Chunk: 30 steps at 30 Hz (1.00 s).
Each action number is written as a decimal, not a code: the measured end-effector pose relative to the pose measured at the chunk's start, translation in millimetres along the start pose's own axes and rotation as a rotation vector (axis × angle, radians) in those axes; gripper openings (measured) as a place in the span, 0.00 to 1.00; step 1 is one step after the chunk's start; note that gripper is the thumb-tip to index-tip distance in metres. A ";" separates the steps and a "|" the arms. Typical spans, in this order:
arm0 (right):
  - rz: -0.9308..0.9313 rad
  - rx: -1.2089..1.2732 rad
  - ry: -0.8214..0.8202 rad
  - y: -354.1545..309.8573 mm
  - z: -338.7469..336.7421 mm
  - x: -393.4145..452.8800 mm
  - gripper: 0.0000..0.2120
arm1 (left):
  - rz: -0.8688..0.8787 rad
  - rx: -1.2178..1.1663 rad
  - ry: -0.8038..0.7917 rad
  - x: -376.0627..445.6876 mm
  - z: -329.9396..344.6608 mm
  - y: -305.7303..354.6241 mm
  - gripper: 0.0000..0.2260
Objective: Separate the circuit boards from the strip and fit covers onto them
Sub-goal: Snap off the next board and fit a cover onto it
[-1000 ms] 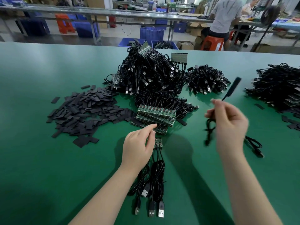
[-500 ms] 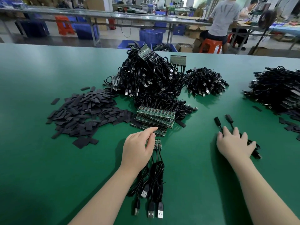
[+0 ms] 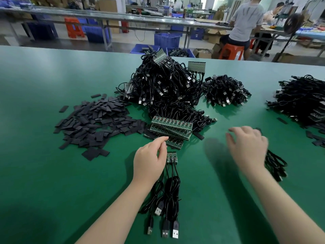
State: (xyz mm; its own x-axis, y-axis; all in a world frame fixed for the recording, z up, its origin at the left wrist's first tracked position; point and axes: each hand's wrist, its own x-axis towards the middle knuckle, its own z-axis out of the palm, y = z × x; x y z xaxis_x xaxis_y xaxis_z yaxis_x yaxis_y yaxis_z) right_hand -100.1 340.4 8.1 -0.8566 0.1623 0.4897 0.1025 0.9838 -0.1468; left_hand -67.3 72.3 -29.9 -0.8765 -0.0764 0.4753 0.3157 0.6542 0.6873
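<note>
While I watch the head view, my left hand (image 3: pixel 149 160) rests on the green worktop (image 3: pixel 44 173) with its fingers (image 3: pixel 161 140) curled over the left edge of a short board strip (image 3: pixel 171 157); whether they pinch it or only touch it I cannot tell. This strip lies flat just right of that hand, and black cables (image 3: pixel 168 194) run from its near edge toward me, ending in USB plugs (image 3: pixel 169 230) at the near side.

My right hand (image 3: pixel 248 147) is blurred, above the worktop to the right of the strip. Its fingers are spread and relaxed and hold nothing. A looped black cable (image 3: pixel 275 166) lies on the worktop just right of this hand, partly hidden by it.

A stack of long board strips (image 3: pixel 171 128) lies just beyond the left hand, tilted against a large pile of wired cables (image 3: pixel 163 88). To the left, a heap of flat black covers (image 3: pixel 95 124) spreads over the worktop. A smaller cable pile (image 3: pixel 226 91) sits far right of the large one, and another cable pile (image 3: pixel 302 101) lies at the right edge. Beyond the worktop, a seated person (image 3: pixel 244 23) faces away at another bench.
</note>
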 end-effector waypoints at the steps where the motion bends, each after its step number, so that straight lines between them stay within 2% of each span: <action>1: -0.077 0.084 -0.026 -22.6 -3.1 -9.2 0.10 | -0.037 -0.012 0.005 0.0 0.4 -1.5 0.12; 4: -0.136 0.256 -0.328 -82.4 -0.3 -38.2 0.15 | -0.134 0.017 -0.006 1.4 -0.2 -7.2 0.14; 6: -0.122 0.230 -0.512 -108.3 7.4 -51.7 0.24 | -0.160 0.116 -0.075 3.2 0.9 -10.7 0.16; 7: -0.120 0.210 -0.554 -116.7 10.8 -55.8 0.26 | -0.164 0.186 -0.124 4.1 1.5 -11.5 0.16; 10: -0.058 0.294 -0.586 -127.2 14.2 -58.3 0.26 | -0.152 0.350 -0.225 5.7 4.4 -12.5 0.12; 14: 0.024 0.459 -0.641 -124.5 12.0 -54.8 0.25 | -0.131 0.381 -0.225 6.1 8.0 -13.4 0.09; 17: 0.030 0.474 -0.664 -124.5 8.8 -55.2 0.21 | -0.064 0.414 -0.223 4.0 11.2 -13.9 0.08; 19: 0.028 0.425 -0.667 -125.7 7.5 -57.5 0.22 | -0.037 0.433 -0.222 3.2 12.4 -14.5 0.09; 24: 0.033 0.462 -0.691 -121.1 5.8 -56.3 0.17 | 0.013 0.380 -0.283 3.3 11.9 -13.7 0.08; 27: 0.031 0.524 -0.709 -116.6 5.2 -53.0 0.13 | 0.028 0.309 -0.258 1.6 9.4 -12.0 0.05; 29: 0.078 0.628 -0.655 -114.1 5.1 -52.7 0.08 | 0.006 0.255 -0.265 1.7 8.2 -10.9 0.12; 30: 0.110 0.690 -0.621 -113.0 5.0 -52.8 0.10 | -0.022 0.206 -0.278 2.9 6.5 -10.2 0.16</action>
State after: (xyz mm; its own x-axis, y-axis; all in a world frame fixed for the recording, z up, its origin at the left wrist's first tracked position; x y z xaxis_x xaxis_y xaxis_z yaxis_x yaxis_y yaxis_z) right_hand -69.0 220.3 -5.5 -0.9971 -0.0132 -0.0749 0.0468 0.6701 -0.7408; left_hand -75.4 70.2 -39.1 -0.9567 0.0978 0.2741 0.2409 0.7947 0.5571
